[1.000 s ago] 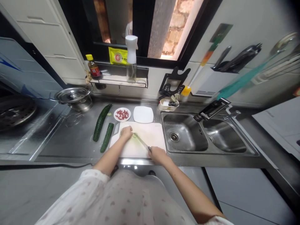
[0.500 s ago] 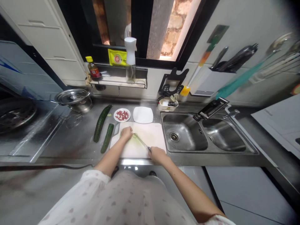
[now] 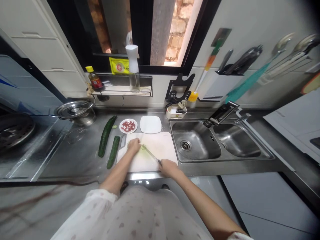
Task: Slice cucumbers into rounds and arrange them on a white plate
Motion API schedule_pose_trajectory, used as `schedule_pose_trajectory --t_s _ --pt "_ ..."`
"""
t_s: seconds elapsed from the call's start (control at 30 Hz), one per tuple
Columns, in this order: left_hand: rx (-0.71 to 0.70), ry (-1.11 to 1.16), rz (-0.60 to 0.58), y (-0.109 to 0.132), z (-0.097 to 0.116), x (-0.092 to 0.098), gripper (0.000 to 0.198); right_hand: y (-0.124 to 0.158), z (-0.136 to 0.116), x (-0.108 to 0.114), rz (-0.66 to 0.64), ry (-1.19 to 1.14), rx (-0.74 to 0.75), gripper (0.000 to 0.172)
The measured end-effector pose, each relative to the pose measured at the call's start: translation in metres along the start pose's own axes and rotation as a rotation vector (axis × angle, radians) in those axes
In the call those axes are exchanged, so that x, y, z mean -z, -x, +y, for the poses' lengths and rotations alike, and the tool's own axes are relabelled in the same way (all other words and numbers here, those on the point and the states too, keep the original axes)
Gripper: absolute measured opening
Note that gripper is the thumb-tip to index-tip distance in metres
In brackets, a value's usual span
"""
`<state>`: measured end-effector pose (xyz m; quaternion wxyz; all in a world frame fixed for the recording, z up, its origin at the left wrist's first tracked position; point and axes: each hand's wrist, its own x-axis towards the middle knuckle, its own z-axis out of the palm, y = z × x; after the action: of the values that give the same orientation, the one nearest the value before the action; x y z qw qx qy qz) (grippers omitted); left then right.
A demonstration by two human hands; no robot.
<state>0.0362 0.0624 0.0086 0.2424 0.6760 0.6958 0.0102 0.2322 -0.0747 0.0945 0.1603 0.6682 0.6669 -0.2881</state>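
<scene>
On the white cutting board (image 3: 160, 146), my left hand (image 3: 134, 146) is closed over a piece of cucumber (image 3: 128, 144), of which only a green edge shows. My right hand (image 3: 170, 167) grips the dark handle of a kitchen knife (image 3: 153, 155). The blade slants up and left across the board, its tip close to my left fingers. A thin cucumber slice (image 3: 143, 147) lies at the blade's far end. Left of the board rest a long whole cucumber (image 3: 106, 136) and a shorter cut cucumber (image 3: 113, 152).
Behind the board are a white plate of chopped red pieces (image 3: 128, 126) and a bare square white plate (image 3: 150, 124). A double sink (image 3: 197, 156) with a black faucet (image 3: 220, 115) adjoins on the right. A lidded steel pot (image 3: 86, 116) stands at the back left.
The camera view has shifted slightly, moving the background left and down. Both hands, the knife and the slice stay in nearly the same places on the board.
</scene>
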Motion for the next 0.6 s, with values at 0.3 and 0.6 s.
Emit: schedule_pose_trajectory --t_s 0.3,0.6 --pt "-0.084 -0.065 0.030 0.019 0.008 -0.004 0.026 0.010 0.015 -0.013 -0.001 -0.003 -0.021 0.036" --pt "-0.092 -0.077 0.033 0.017 0.012 -0.011 0.019 0.034 0.014 -0.013 -0.022 -0.024 -0.082 0.035"
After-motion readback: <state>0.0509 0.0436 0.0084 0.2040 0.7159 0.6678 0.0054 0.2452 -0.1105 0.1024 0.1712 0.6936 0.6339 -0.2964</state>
